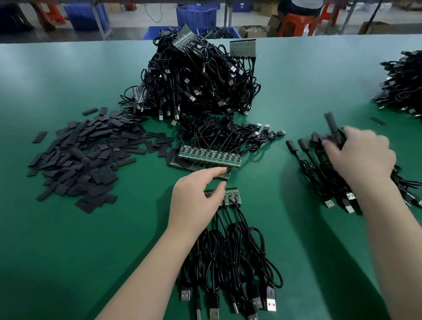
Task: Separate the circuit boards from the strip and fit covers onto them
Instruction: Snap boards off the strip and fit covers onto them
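A short green strip of circuit boards [232, 196] lies in front of me, its black USB cables [236, 257] trailing toward me. My left hand [195, 199] hovers over the strip's left end, thumb and forefinger curved above it with nothing pinched. Just beyond lie longer board strips [209, 156] with their cables. A heap of flat black covers [87, 160] spreads to the left. My right hand [360, 157] grips a bundle of covered boards with cables [315, 171] at the right; it is motion-blurred.
A tall pile of cabled board strips [197, 79] stands at the table's middle back. Another pile of black cables [412, 86] sits at the far right. Beyond the green table [34, 252] are blue crates, red stools and a seated person.
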